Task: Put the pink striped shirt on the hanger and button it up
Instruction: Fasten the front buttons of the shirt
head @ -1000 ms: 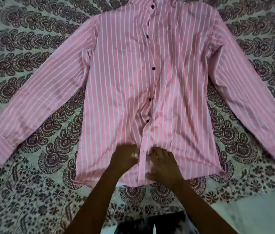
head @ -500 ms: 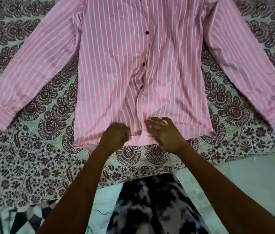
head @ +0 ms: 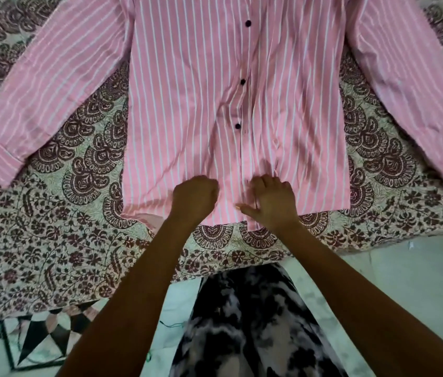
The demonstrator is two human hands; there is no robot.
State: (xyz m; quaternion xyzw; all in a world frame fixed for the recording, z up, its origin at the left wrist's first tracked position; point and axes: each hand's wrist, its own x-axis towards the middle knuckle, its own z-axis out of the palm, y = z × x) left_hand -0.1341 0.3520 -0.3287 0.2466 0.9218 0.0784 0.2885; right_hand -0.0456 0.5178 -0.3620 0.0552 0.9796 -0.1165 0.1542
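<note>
The pink striped shirt lies flat, front up, on a patterned bedsheet, sleeves spread to both sides. Three dark buttons show fastened along its placket; the collar and any hanger are out of frame. My left hand is curled with its fingers closed on the hem fabric left of the placket. My right hand rests on the placket's bottom end, fingers bent and pressing the cloth, thumb pointing left. Whether a button sits between my fingers is hidden.
The maroon paisley bedsheet ends at an edge near me. Below it are pale floor, a black-and-white patterned mat at lower left, and my black-and-white patterned legs.
The view has tilted down, so the shirt sits higher in frame and the collar left it. My hands slid to the bottom of the placket at the hem.
</note>
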